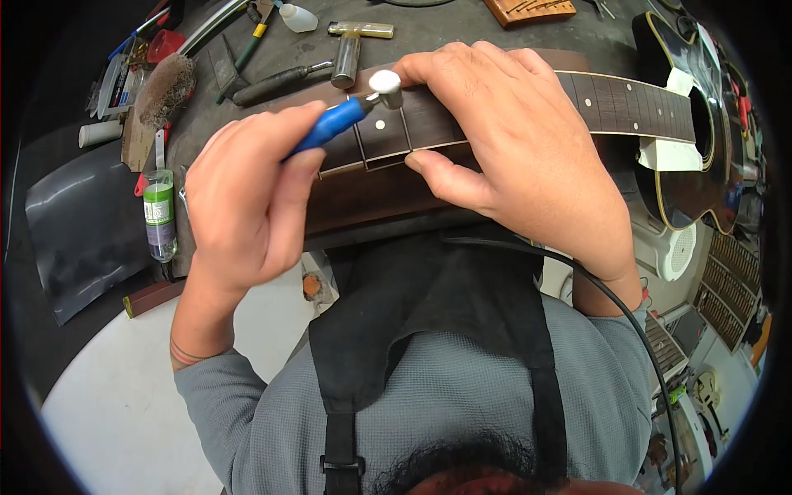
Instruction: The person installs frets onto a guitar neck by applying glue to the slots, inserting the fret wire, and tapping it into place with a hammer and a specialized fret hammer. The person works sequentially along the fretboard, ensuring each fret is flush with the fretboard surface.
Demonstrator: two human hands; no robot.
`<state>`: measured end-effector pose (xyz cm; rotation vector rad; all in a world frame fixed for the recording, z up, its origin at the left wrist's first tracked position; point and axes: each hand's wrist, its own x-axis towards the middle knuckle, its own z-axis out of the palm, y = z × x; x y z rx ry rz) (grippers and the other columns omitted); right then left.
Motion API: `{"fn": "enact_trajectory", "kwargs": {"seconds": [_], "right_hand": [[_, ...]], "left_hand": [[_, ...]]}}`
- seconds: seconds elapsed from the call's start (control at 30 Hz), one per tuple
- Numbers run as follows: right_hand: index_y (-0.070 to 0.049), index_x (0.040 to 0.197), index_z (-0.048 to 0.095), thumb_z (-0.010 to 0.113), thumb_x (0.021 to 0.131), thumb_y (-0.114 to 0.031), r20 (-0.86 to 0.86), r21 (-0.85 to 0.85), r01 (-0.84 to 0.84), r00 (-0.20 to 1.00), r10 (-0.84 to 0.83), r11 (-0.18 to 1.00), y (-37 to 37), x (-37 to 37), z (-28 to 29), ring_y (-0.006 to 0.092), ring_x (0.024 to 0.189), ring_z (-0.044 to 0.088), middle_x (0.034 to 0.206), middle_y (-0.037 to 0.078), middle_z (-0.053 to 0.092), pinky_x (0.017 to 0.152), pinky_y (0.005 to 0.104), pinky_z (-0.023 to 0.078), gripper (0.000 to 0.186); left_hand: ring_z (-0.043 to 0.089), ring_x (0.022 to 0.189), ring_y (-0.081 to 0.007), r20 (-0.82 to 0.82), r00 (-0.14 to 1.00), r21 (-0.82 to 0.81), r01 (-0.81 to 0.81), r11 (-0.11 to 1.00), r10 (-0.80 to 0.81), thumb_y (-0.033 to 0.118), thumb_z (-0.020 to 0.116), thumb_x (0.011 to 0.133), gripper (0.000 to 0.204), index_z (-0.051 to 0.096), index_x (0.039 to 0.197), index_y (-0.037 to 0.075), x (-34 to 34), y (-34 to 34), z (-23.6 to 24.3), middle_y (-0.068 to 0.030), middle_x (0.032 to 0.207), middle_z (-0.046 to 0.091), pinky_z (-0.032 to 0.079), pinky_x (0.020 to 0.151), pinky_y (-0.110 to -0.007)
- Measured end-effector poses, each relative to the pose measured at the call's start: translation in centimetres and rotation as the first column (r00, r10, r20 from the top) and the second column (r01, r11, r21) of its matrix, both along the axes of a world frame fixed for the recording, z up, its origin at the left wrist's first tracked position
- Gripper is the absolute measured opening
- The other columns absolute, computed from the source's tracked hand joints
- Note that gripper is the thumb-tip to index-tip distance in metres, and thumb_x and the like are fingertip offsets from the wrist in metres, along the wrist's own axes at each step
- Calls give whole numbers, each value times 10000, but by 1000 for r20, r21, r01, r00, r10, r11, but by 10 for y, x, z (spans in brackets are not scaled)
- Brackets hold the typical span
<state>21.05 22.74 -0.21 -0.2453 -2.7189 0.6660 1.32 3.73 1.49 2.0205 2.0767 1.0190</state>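
Right hand (516,136) grip clamped across dark wooden, white-dotted fretboard (612,101), lying along near edge of worktop (445,26). Left hand (247,194) grip wrapped around small blue-handled, silver-headed hammer (340,118), white face above fretboard.

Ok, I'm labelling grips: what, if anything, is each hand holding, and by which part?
The left hand grips a small hammer by its blue handle. The right hand spans the fretboard; whether it grips anything is unclear.
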Motion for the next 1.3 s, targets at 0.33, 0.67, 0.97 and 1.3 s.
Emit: {"fn": "enact_trajectory", "kwargs": {"seconds": [0.33,0.67,0.97,1.3], "right_hand": [[-86,1286,629,812,798,-192,-77,21,2,997,0,1000,1,-2,-5,308,1029,635,1060,76,650,942,429,455,532],[-84,1287,630,826,788,-195,-59,13,-9,998,9,1000,1,-1,-5,310,1033,636,1085,74,663,939,430,456,548],[-88,1300,627,825,804,-201,-88,15,-16,996,17,1000,2,1,-8,303,1035,636,1098,69,666,940,425,453,546],[-86,1309,628,824,806,-209,-66,23,-28,997,30,999,3,1,-7,306,1040,633,1108,74,665,944,428,452,553]], "left_hand": [[598,677,-317,-17,993,-9,117,993,-117,-12,775,876,414,697,1282,-42,-7,-9,-3,-144,844,653,470,645,-413],[597,651,-285,-231,958,-38,165,986,-169,21,828,809,476,728,1273,-13,-2,-2,-5,-93,797,616,449,596,-395],[615,673,-300,-75,990,86,128,988,-122,13,816,839,445,723,1273,-21,-2,-8,-9,-119,824,636,469,616,-404],[592,637,-283,-153,975,26,167,986,-162,24,824,821,470,718,1277,-23,-2,-6,-12,-101,781,609,438,585,-402]]}}
